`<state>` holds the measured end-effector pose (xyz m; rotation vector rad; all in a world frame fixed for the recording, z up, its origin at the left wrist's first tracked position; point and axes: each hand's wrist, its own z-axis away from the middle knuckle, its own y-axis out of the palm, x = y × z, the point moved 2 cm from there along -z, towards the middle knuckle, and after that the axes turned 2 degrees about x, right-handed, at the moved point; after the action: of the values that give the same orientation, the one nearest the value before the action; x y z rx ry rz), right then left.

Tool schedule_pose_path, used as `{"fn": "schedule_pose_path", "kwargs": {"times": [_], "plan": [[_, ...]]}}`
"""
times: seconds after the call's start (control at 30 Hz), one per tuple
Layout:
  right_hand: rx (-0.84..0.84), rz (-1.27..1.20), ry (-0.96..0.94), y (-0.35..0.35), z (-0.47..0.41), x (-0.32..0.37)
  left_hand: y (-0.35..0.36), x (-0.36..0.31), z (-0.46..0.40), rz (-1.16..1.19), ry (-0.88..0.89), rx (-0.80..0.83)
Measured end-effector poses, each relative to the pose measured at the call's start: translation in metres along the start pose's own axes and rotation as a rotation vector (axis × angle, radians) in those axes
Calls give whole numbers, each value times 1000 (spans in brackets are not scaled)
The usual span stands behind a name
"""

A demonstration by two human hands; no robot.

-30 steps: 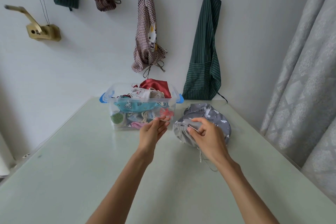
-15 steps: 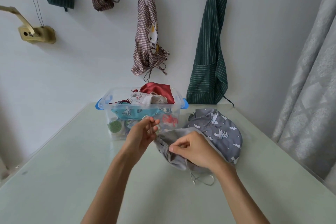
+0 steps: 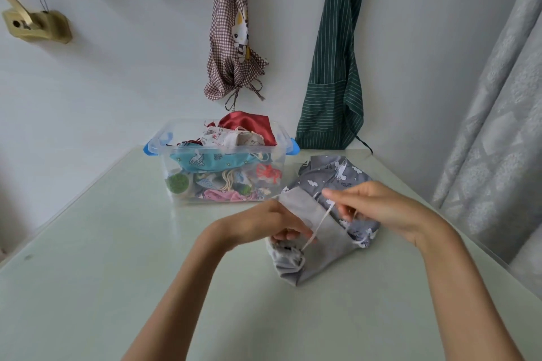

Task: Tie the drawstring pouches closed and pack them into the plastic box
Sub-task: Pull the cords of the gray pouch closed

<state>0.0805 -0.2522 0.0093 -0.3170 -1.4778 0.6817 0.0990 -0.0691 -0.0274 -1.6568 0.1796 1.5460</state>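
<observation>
Grey drawstring pouch (image 3: 328, 240) lies on the table (image 3: 117, 258), just right of the clear plastic box (image 3: 223, 161) filled with pouches; left hand (image 3: 264, 226) fingers curled, gripping its gathered mouth; right hand (image 3: 378, 208) fingertips pinching the white drawstring (image 3: 318, 226), cord taut between hands.

We cannot see the left hand's (image 3: 264, 224) fingertips behind the grey pouch (image 3: 322, 231); the right hand's (image 3: 378, 208) fingertips are motion-blurred.

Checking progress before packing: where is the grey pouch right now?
The grey pouch lies on the table, right of centre, in front of the plastic box, held between both hands.
</observation>
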Motion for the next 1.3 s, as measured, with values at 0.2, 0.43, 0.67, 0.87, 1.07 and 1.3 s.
{"fn": "schedule_pose_path", "kwargs": {"times": [0.2,0.43,0.67,0.87,1.07,1.3], "plan": [[-213,-94,-93,10,-6,12,21,-3,-9,-309,-24,105],[-25,-29,-121,33,-22,7,6,3,-2,-32,50,-5],[219,188,-117,22,-17,-19,-7,6,3,219,91,-10],[28,70,-167,8,-8,-10,-19,18,7,368,39,-119],[230,114,-238,13,10,16,-22,25,5,534,-18,-274],[-6,281,-189,23,-8,9,-24,20,11,487,5,-264]]}}
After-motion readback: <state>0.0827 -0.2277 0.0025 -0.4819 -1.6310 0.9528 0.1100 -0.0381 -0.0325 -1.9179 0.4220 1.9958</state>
